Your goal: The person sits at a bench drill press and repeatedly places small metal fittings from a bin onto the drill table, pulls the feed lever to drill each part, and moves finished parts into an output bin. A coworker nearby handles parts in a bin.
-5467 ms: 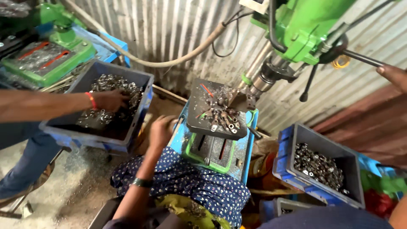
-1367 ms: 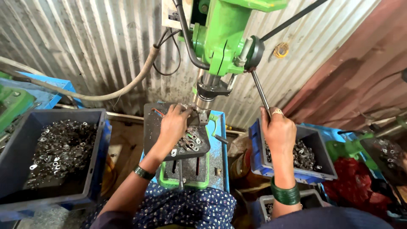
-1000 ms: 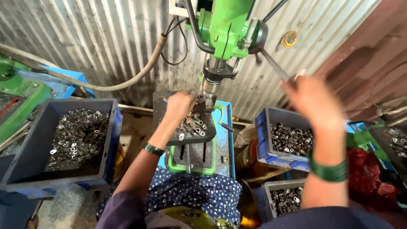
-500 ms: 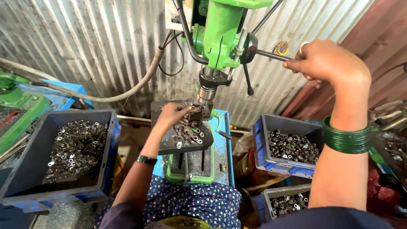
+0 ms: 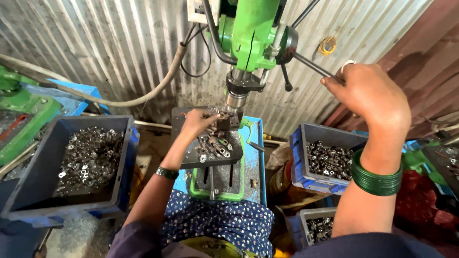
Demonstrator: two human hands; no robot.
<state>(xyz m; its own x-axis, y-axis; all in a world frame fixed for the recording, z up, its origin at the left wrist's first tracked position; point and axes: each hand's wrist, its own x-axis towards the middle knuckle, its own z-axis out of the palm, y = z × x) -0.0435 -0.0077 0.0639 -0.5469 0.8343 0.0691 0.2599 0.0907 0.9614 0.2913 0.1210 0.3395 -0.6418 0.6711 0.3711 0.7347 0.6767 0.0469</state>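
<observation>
A dark grey plastic bin (image 5: 28, 177) of small metal rings is sitting at the left. The left hand (image 5: 196, 122) is pinching a small metal piece (image 5: 219, 117) under the spindle of the green drill press (image 5: 248, 33), on its dark metal surface (image 5: 184, 157) strewn with loose rings. The right hand (image 5: 370, 98) is gripping the thin steel feed lever (image 5: 311, 67), fingers closed around it. Below it, a blue plastic crate (image 5: 299, 157) is holding more rings.

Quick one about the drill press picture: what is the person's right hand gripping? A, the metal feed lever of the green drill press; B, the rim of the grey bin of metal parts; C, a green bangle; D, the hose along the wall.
A: the right hand is closed around the feed lever that sticks out from the green drill press.
</observation>
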